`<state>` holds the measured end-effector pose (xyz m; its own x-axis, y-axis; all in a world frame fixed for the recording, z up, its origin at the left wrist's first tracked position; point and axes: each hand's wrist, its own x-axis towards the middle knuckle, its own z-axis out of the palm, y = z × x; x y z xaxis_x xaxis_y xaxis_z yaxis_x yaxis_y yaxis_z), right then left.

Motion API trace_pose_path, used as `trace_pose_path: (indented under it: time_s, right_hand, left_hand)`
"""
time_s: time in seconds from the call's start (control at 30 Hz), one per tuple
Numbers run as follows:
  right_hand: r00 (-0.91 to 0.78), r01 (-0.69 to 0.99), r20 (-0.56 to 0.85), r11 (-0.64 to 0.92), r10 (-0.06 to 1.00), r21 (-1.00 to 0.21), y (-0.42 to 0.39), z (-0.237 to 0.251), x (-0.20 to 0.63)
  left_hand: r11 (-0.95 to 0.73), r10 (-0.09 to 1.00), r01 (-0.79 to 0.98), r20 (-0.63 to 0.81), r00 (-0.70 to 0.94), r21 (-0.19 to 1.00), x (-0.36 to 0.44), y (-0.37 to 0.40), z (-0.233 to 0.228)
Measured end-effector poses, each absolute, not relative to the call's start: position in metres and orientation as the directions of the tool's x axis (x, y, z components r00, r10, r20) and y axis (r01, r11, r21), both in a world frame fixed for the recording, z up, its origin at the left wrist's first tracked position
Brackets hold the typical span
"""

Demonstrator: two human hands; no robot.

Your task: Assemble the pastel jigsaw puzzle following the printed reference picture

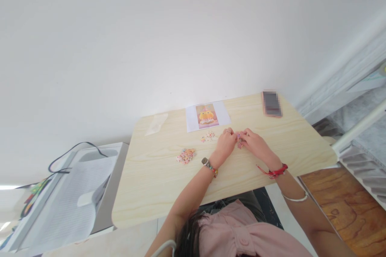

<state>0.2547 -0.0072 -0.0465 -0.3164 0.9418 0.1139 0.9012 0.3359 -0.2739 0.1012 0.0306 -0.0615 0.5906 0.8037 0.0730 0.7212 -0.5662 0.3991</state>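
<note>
My left hand (226, 143) and my right hand (255, 143) meet over the right half of the table, fingers closed in a pinch. Between the fingertips are small pink and purple jigsaw pieces (240, 135), partly covered by the fingers. A few more pieces lie just under my right fingertips. Left of my left hand is a loose scatter of small pieces (210, 135). Nearer to me, a denser heap of pink, white and orange pieces (186, 156) rests on the wood. Behind them lies a paper sheet (191, 118) with a printed picture of an orange and yellow figure.
The pale wooden table (144, 184) stands against a white wall. On its far right lies a phone-like dark device (272, 103), blurred out. A translucent sheet (157, 123) is at the back left. Beside the table, a white cabinet (111, 192) carries papers and a black cable.
</note>
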Motion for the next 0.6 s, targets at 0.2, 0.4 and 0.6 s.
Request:
trace_pose_path:
  time_s: [0.2,0.4,0.6]
  right_hand:
    - [-0.328,0.893,0.136,0.353,0.935,-0.277,-0.007,-0.048,0.256]
    - [-0.322,0.876,0.162,0.358,0.933,-0.323,-0.008,-0.041,0.248]
    - [-0.399,0.861,0.126,0.418,0.908,-0.288,0.008,-0.027,0.205]
  left_hand:
    - [-0.542,0.817,0.742,0.042,0.575,0.394,0.104,0.032,-0.059]
    - [-0.485,0.860,0.800,0.028,0.509,0.354,0.089,0.022,-0.046]
    - [-0.214,0.977,0.938,0.055,0.207,0.271,0.016,0.011,-0.032]
